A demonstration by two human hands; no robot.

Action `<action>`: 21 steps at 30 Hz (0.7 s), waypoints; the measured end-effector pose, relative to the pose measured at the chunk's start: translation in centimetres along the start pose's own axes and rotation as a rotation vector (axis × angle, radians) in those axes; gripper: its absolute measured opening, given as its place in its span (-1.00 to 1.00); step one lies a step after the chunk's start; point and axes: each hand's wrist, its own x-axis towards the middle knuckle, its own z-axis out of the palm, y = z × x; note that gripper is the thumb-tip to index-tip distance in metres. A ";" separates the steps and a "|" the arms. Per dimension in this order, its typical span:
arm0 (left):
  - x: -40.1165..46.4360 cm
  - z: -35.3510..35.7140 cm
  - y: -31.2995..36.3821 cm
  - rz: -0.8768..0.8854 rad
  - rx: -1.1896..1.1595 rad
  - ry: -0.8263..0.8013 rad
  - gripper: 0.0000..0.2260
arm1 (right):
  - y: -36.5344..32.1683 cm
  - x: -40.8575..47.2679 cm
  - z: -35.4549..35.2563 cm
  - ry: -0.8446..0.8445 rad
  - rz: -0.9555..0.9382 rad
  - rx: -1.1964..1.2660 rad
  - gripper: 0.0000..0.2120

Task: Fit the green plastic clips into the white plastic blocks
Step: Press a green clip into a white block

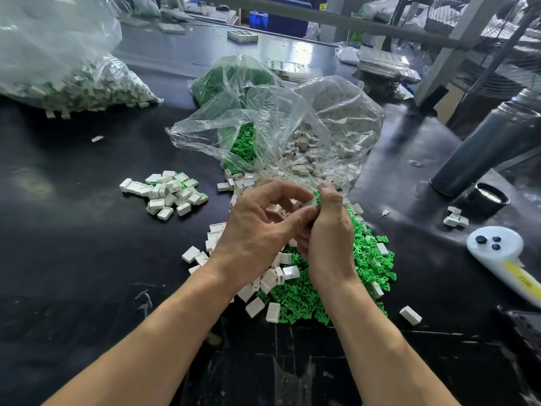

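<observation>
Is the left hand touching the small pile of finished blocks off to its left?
Apart. The head view shows the left hand raised over the loose parts, with bare black table between it and the pile of finished blocks.

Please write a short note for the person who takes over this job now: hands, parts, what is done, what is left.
Left hand and right hand together pinch one white block with a green clip; how far it is seated cannot be told.
Loose green clips and white blocks lie under the hands.
Done: small pile of fitted blocks at left.
Left: the loose piles and the open bags.
</observation>
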 end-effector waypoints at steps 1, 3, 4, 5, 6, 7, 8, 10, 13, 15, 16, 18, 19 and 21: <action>0.0 0.0 0.0 -0.011 -0.017 -0.002 -0.86 | 0.1 0.1 0.0 0.001 -0.005 -0.001 -0.46; 0.0 0.0 -0.1 -0.018 -0.026 -0.006 -0.85 | 0.0 0.0 -0.1 -0.007 -0.014 0.013 -0.45; 0.0 0.0 -0.2 -0.016 -0.009 -0.005 -0.86 | 0.0 0.0 -0.1 -0.015 -0.018 0.010 -0.43; 0.0 0.0 -0.3 -0.013 0.018 -0.002 -0.86 | 0.0 0.0 -0.1 -0.027 -0.024 -0.002 -0.41; 0.0 0.0 -0.3 -0.012 0.043 0.003 -0.87 | 0.1 0.0 -0.2 -0.044 -0.032 -0.011 -0.37; 0.0 0.0 -0.4 -0.012 0.061 0.007 -0.87 | 0.0 0.0 -0.2 -0.062 -0.036 -0.011 -0.34; 0.0 0.0 -0.4 -0.013 0.071 0.011 -0.88 | 0.0 0.0 -0.2 -0.081 -0.040 -0.006 -0.31; 0.0 0.1 -0.4 -0.016 0.075 0.014 -0.88 | 0.0 0.1 -0.4 -0.104 -0.049 0.003 -0.28; -0.1 0.2 -0.3 -0.025 0.054 0.014 -0.89 | 0.1 0.2 -0.5 -0.113 -0.056 0.017 -0.25; -0.1 0.2 -0.3 -0.025 0.061 0.017 -0.89 | 0.2 0.4 -0.6 -0.126 -0.057 0.017 -0.25; -0.1 0.2 -0.3 -0.026 0.062 0.017 -0.89 | 0.3 0.5 -0.6 -0.127 -0.058 0.014 -0.26; -0.1 0.2 -0.3 -0.025 0.061 0.017 -0.89 | 0.5 0.6 -0.6 -0.122 -0.058 0.003 -0.28; -0.2 0.2 -0.4 -0.022 0.063 0.017 -0.90 | 0.5 0.6 -0.6 -0.123 -0.054 -0.003 -0.31; -0.2 0.2 -0.4 -0.015 0.061 0.019 -0.90 | 0.6 0.6 -0.6 -0.115 -0.058 -0.013 -0.33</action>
